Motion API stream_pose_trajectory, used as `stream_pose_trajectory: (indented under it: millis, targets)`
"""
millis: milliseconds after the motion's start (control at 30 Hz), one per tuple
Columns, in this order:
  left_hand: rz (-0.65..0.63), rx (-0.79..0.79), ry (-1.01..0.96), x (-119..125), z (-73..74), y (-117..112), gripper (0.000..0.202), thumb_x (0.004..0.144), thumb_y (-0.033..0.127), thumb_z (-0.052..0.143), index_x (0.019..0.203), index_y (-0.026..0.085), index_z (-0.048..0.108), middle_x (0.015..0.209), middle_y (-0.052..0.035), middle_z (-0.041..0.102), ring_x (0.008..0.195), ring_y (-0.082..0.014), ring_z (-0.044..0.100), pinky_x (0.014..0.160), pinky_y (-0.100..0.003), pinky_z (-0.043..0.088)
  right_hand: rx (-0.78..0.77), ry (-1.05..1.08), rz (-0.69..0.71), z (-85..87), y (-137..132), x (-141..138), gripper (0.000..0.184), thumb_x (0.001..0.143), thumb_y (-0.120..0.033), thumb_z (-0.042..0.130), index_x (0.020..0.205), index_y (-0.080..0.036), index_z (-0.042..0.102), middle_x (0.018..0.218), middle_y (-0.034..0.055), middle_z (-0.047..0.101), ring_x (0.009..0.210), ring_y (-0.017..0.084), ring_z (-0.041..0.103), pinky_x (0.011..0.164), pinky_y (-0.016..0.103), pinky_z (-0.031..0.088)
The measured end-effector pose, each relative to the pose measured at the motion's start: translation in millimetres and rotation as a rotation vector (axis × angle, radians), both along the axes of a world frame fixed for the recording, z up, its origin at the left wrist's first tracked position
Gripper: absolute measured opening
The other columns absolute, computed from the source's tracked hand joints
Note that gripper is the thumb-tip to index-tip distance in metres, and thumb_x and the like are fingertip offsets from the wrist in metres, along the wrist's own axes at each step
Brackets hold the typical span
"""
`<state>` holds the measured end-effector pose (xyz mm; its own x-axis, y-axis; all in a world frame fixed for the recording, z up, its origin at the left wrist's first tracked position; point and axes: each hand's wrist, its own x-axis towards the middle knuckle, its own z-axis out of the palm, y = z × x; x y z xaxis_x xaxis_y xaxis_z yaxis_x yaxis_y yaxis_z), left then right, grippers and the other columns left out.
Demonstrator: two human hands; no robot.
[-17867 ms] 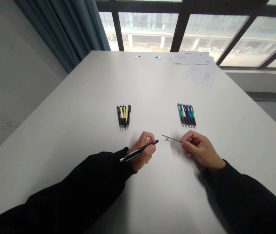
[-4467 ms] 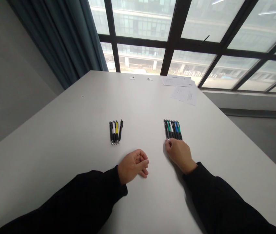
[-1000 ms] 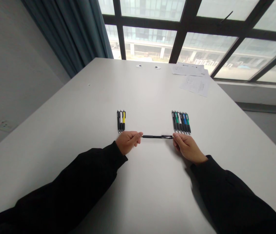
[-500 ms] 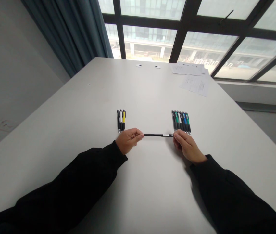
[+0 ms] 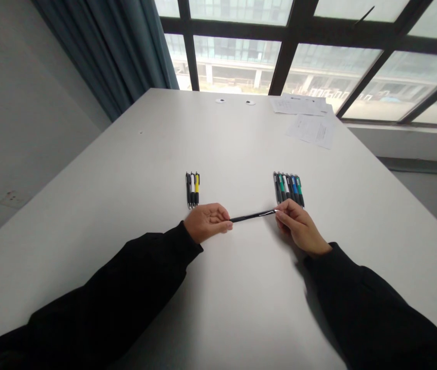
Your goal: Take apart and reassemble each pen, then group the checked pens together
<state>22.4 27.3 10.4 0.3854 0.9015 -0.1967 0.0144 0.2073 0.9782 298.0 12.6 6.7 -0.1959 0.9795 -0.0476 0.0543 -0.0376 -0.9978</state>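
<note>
A slim black pen (image 5: 252, 216) spans the gap between my hands, tilted with its right end higher. My left hand (image 5: 207, 222) grips its left end, hiding that tip inside the fingers. My right hand (image 5: 297, 227) pinches the right end, where a thin silver tip shows. Just beyond my left hand lies a row of three pens (image 5: 193, 190) in black, white and yellow. A row of several pens (image 5: 288, 189) with green, white and blue barrels lies just beyond my right hand, close to its fingers.
Both pen rows lie on a white table (image 5: 126, 169). Loose papers (image 5: 311, 131) lie near its far right corner, and two round grommets (image 5: 220, 100) sit by its far edge. A large window (image 5: 234, 61) and blue-grey curtain (image 5: 103, 51) stand behind it.
The pen has tilted from nearly level, its right end rising, and my right hand has shifted slightly right. The left row has held three pens, not four, since the frame 4.5 seconds ago.
</note>
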Motion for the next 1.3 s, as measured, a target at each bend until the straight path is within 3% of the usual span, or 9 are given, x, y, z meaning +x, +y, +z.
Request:
stream_pose_trajectory:
  millis: [167,233,333,433,533,633,967,1133,1300]
  targets:
    - [-0.290,-0.366,-0.166,20.0,10.7,-20.2,0.045,0.064,0.038,0.087,0.091,0.011,0.064,0.073,-0.0080,0.073,0.066,-0.0213,0.072,0.062,-0.034,0.059,-0.042,0.074,-0.010,10.1,-4.4,-5.3,0.026,0.086,-0.044,0.065,0.092,-0.022,0.052,0.063,-0.0043,0.052,0.048,0.010,0.041,0.043,0.024,0.029]
    - [-0.434,-0.425,-0.219,29.7,12.9,-28.8,0.054,0.065,0.034,0.088,0.108,0.013,0.064,0.076,-0.0078,0.074,0.065,-0.0184,0.071,0.060,-0.030,0.056,-0.074,0.107,0.027,14.4,-8.0,-12.7,0.026,0.086,-0.045,0.065,0.096,-0.023,0.055,0.066,-0.0034,0.055,0.049,0.010,0.046,0.044,0.024,0.030]
    - [-0.587,-0.435,-0.225,37.0,12.4,-33.4,0.041,0.070,0.028,0.085,0.103,0.013,0.067,0.086,-0.0106,0.075,0.073,-0.0157,0.070,0.063,-0.025,0.053,-0.099,0.140,0.151,17.6,-11.6,-26.3,0.033,0.087,-0.046,0.065,0.109,-0.023,0.057,0.069,-0.0039,0.054,0.052,0.010,0.049,0.044,0.023,0.031]
    - [-0.451,-0.301,-0.272,35.3,6.3,-26.9,0.025,0.070,0.025,0.084,0.085,0.013,0.066,0.088,-0.0096,0.075,0.070,-0.0134,0.067,0.067,-0.027,0.053,-0.081,0.111,0.220,18.0,-13.7,-34.7,0.038,0.090,-0.049,0.061,0.116,-0.023,0.055,0.082,-0.0001,0.061,0.056,0.010,0.051,0.046,0.022,0.034]
    - [-0.168,-0.086,-0.273,31.8,-0.9,-17.2,0.025,0.070,0.024,0.083,0.082,0.014,0.064,0.089,-0.0075,0.075,0.074,-0.0142,0.067,0.073,-0.031,0.054,-0.061,-0.057,0.304,18.1,-16.3,-35.8,0.038,0.096,-0.052,0.048,0.085,-0.017,0.061,0.064,-0.0007,0.055,0.053,0.009,0.044,0.048,0.023,0.032]
    - [-0.050,0.074,-0.225,31.3,-3.4,-12.5,0.027,0.070,0.026,0.083,0.079,0.015,0.060,0.090,-0.0066,0.073,0.080,-0.0156,0.067,0.077,-0.032,0.054,-0.060,-0.124,0.311,18.0,-20.1,-37.3,0.049,0.098,-0.053,0.042,0.069,-0.017,0.057,0.059,-0.0001,0.051,0.054,0.010,0.042,0.049,0.024,0.033]
    - [-0.186,0.538,0.335,27.3,9.3,-18.7,0.030,0.091,0.038,0.054,0.069,0.018,0.052,0.060,0.0037,0.046,0.056,-0.0094,0.040,0.056,-0.025,0.034,-0.154,0.015,0.220,13.0,-27.6,-49.1,0.039,0.093,-0.050,0.056,0.071,-0.018,0.056,0.059,-0.0015,0.055,0.050,0.009,0.047,0.048,0.023,0.037]
    - [-0.214,0.489,0.298,27.5,9.5,-18.1,0.046,0.098,0.041,0.040,0.059,0.018,0.042,0.055,0.0031,0.040,0.054,-0.0099,0.036,0.055,-0.026,0.030,-0.159,0.168,0.174,11.1,-28.0,-52.6,0.025,0.084,-0.039,0.072,0.081,-0.018,0.059,0.062,-0.0011,0.062,0.054,0.011,0.054,0.052,0.025,0.044]
    - [-0.217,0.409,0.208,27.9,6.3,-15.8,0.036,0.095,0.043,0.047,0.072,0.017,0.055,0.064,0.0004,0.054,0.059,-0.0105,0.045,0.057,-0.024,0.036,-0.117,0.195,0.159,6.3,-27.3,-54.2,0.025,0.088,-0.042,0.068,0.092,-0.018,0.061,0.073,0.0024,0.066,0.062,0.014,0.060,0.060,0.029,0.050]
